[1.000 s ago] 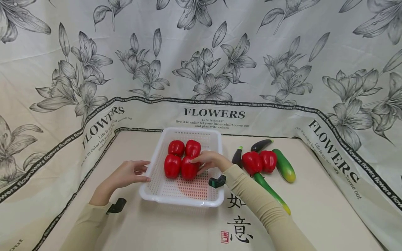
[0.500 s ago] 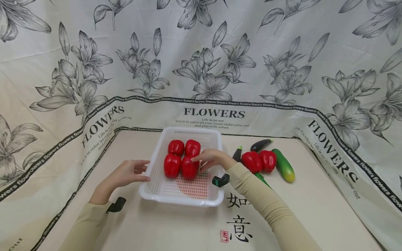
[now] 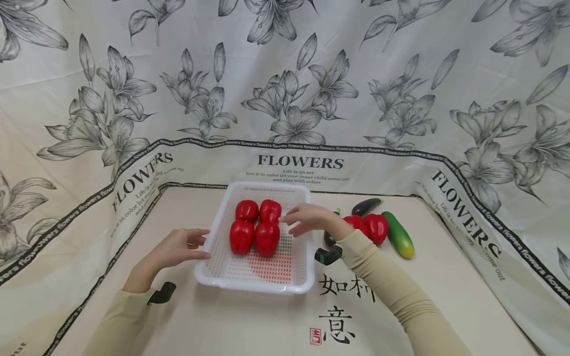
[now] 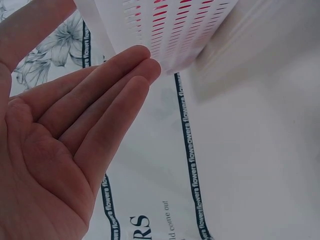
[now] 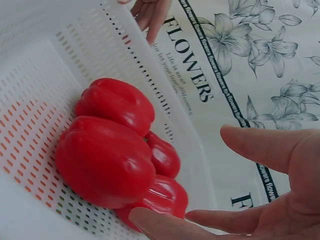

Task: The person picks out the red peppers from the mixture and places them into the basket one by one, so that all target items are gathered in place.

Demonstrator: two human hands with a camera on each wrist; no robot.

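**Peppers [image 3: 267, 239] Stand Two by Two in White Basket [image 3: 254, 286]**

At left, a person's left hand [image 3: 177, 247] reaches to the basket's left wall, fingers extended and gripping nothing, though whether the tips touch cannot be told; four red peppers cluster inside; just right of them the right hand [image 3: 311, 217] hangs over the basket's right side, thumb and fingers parted, holding nothing, its fingertips beside the far right pepper, contact unclear. Farther right lie a dark eggplant [image 3: 366, 205], two more red peppers [image 3: 378, 229] and a green cucumber [image 3: 398, 235].

Good handling, by judgement, would have the left hand steady the light-looking basket; the right would best lift clear before swinging sideways, lest it nudge the cluster; a wide thumb should suit such smooth, rounded skins.

The left wrist view shows the palm and slotted outer wall, red glinting through, both hidden from the head view; the right wrist view shows the peppers leaning together, but no eggplant or cucumber.
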